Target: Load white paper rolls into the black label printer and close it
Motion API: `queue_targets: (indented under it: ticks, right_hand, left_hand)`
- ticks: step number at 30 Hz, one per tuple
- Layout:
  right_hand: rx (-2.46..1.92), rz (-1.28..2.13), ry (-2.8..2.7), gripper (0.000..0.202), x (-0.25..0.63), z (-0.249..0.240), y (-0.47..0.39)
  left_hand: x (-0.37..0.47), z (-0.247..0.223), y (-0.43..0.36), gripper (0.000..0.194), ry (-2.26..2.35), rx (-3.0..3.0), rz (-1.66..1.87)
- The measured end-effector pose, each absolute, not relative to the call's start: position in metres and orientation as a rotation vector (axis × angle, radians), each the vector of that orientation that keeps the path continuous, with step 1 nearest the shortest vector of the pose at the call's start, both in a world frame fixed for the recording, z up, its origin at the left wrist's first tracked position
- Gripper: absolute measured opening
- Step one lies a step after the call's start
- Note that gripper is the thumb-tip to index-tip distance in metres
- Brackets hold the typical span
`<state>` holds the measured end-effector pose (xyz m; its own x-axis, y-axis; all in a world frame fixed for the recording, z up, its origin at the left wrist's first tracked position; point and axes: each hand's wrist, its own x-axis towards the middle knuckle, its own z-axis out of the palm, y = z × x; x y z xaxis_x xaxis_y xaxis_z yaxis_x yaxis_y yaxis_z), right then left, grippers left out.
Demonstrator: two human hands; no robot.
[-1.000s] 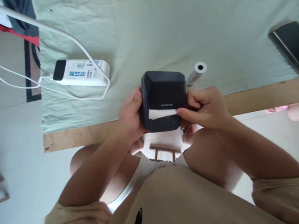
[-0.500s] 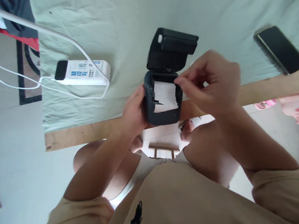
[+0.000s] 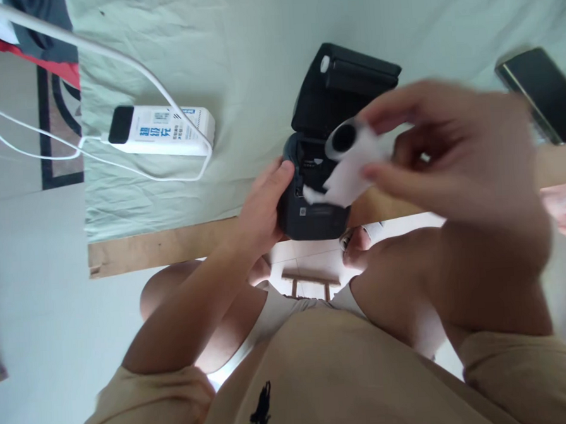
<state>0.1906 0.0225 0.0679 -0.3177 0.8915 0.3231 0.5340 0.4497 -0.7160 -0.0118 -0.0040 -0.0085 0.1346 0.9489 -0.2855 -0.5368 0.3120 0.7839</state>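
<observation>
A dark portable receipt printer (image 3: 319, 219) is held near the table's front edge, its lid (image 3: 347, 85) swung up and its paper bay exposed. My left hand (image 3: 263, 203) grips the printer's left side, thumb on top. Between the thumb and fingers of my right hand (image 3: 450, 146) is a white paper roll (image 3: 360, 157) with a dark core hole and a ragged loose end. The roll is tilted above the bay's right side, hiding part of it. Motion blurs the right hand and the roll.
A white power bank (image 3: 165, 129) with a white cable (image 3: 138, 77) lies on the green cloth (image 3: 251, 62) to the left. A dark phone (image 3: 542, 94) rests at the right. The wooden table edge (image 3: 171, 246) runs above my knees.
My right hand has lifted the paper roll out of the printer's bay and moved right. The left hand still holds the printer, which sits slightly further right in view.
</observation>
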Motion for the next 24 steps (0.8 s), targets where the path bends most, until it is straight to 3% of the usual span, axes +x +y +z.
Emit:
queue_targets:
  ticks: [3,4,6,10,15,19,24]
  right_hand:
    - [-1.040,0.711,-1.389,0.020,0.216,0.054,0.044]
    - [-1.072,0.836,-1.302,0.018,0.225,0.045,0.054]
    - [-1.220,0.755,-1.104,0.012,0.240,0.023,0.072]
    - [-1.511,0.607,-1.376,0.026,0.253,0.001,0.080]
    - [-1.521,0.304,-1.657,0.025,0.258,0.000,0.073]
    - [-1.605,0.179,-1.748,0.046,0.264,-0.003,0.074]
    - [-1.327,-0.042,-1.796,0.024,0.241,0.010,0.051]
  left_hand:
    - [-0.012,-0.004,-0.005,0.021,0.916,0.574,1.129]
    - [-0.011,-0.002,-0.006,0.019,0.925,0.570,1.118]
    - [-0.011,0.002,-0.006,0.016,0.940,0.556,1.115]
    - [-0.010,0.003,-0.005,0.020,0.963,0.564,1.134]
    - [-0.012,-0.002,-0.005,0.024,0.931,0.586,1.129]
    - [-0.012,-0.001,-0.006,0.025,0.973,0.599,1.127]
    - [-0.012,-0.001,-0.005,0.019,0.899,0.580,1.141]
